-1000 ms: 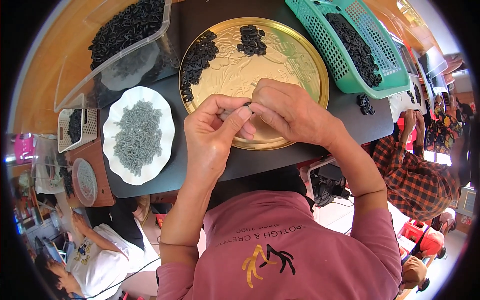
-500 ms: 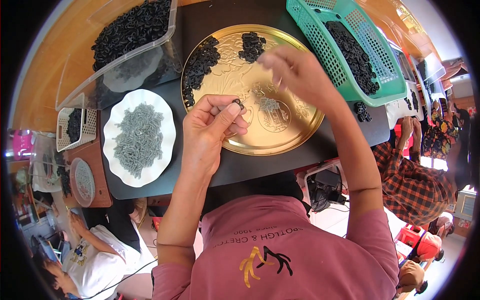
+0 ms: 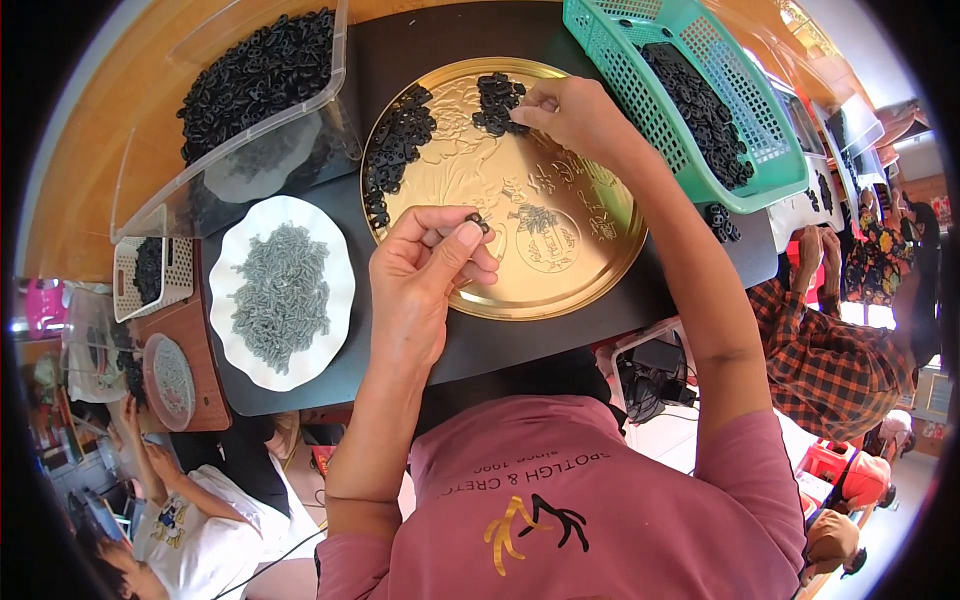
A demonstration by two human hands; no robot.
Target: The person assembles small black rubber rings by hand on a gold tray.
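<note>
My left hand (image 3: 425,260) is closed in a pinch, a small black plastic part (image 3: 478,222) between thumb and fingertips, over the near left side of a round gold tray (image 3: 590,270). My right hand (image 3: 580,118) reaches across the tray's far right. Its bent thumb and fingers meet the edge of a small heap of black parts (image 3: 495,100); what lies between the fingertips is too small to make out. A larger heap of black parts (image 3: 400,135) spreads along the tray's left side. Several small grey pins (image 3: 538,218) lie at the tray's middle.
Left of the tray, a white scalloped dish (image 3: 232,350) holds a pile of grey pins (image 3: 282,300). A clear bin (image 3: 345,60) of black parts stands far left. Far right is a green basket (image 3: 600,70) with black parts. Other people sit at both sides.
My right hand has moved from above the tray, left and down to the far heap of black parts. My left hand keeps its pinch on the small part, nearly still.
</note>
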